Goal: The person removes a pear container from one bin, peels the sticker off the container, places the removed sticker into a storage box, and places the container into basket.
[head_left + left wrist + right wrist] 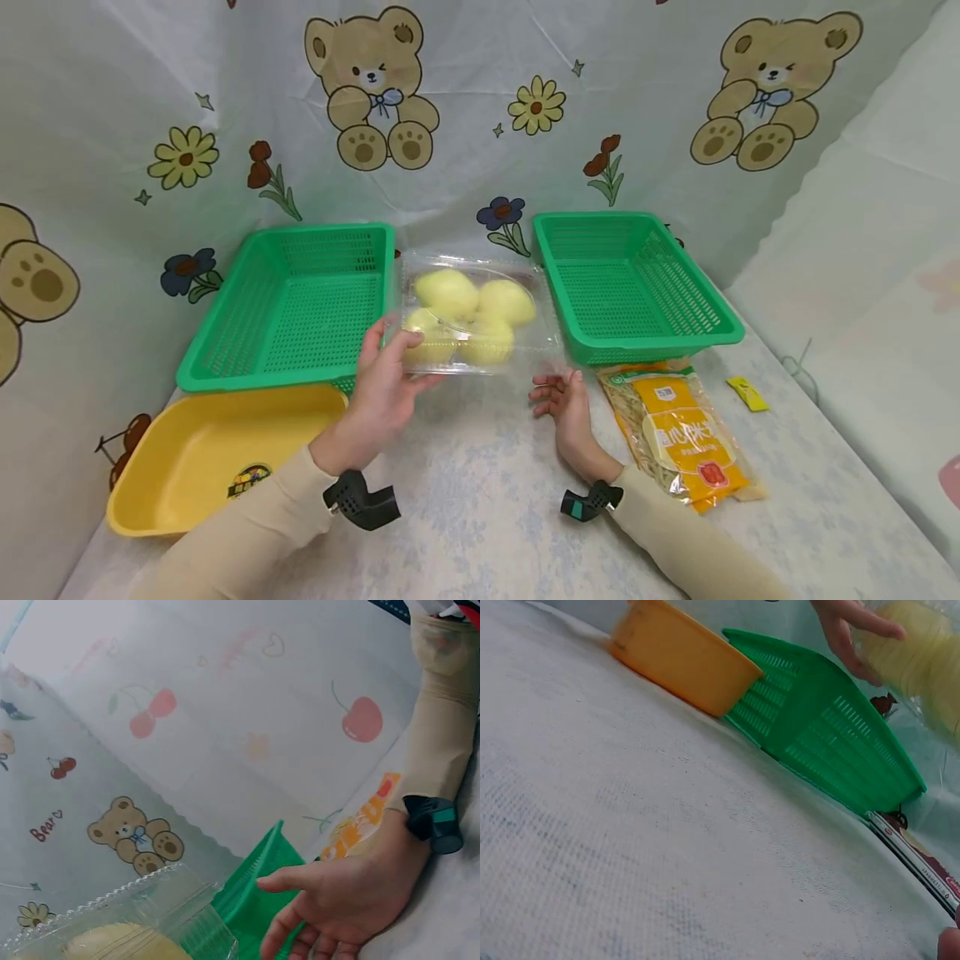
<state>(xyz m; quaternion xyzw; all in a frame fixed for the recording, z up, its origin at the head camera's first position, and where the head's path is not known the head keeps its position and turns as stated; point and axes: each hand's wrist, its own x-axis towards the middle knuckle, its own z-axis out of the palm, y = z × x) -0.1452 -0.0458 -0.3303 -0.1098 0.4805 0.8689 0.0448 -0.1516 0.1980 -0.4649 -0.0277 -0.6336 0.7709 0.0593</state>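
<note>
A clear plastic clamshell box (536, 333) with several pale yellow, rounded fruits (506, 302) inside is raised between two green baskets. My left hand (386, 396) grips its left front corner, thumb on top and fingers below. Near the box's right front corner is my right hand (562, 408), palm turned inward and fingers loosely bent, holding nothing. In the left wrist view a gap shows between the right hand (337, 900) and the clamshell box (161, 900). The right wrist view shows the left hand (847, 630) at the box's side, with the fruits (911, 637) pressed close together.
A green basket (193, 382) stands at back left, another (637, 342) at back right. A yellow basin (187, 433) sits in front of the left one. At right lie a noodle bag (682, 433) and a small yellow packet (747, 394). A flat box (915, 859) lies beyond the table's middle.
</note>
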